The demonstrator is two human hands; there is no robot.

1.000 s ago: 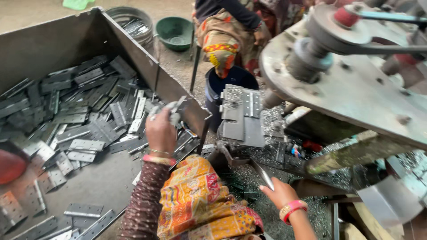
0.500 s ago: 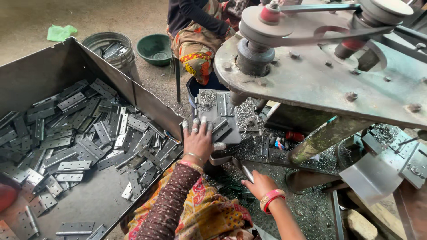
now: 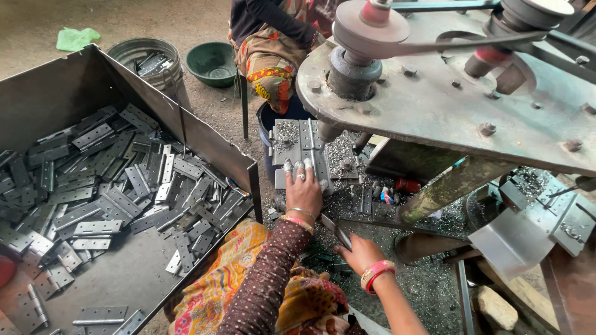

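My left hand [image 3: 303,191] lies flat, fingers spread, on a grey metal hinge plate [image 3: 302,144] that rests on the machine's work table under the spindle [image 3: 351,74]. Metal shavings cover the plate's left half. My right hand [image 3: 360,253] is lower and to the right, its fingers closed around a slim metal bar [image 3: 333,228] that points up-left toward the plate. Both wrists wear bangles, and my left arm is in a dark dotted sleeve.
A large open metal bin [image 3: 155,115] at left holds several loose grey hinges [image 3: 112,180]. A heavy machine plate with pulleys and belt [image 3: 447,80] overhangs at right. Another person [image 3: 273,43] sits beyond, near a green bowl [image 3: 212,62] and a round tub [image 3: 149,62].
My left hand left the bin, where it held a hinge, and moved right onto the machine's table; it now presses flat on the plate. My right hand stayed low on the bar.
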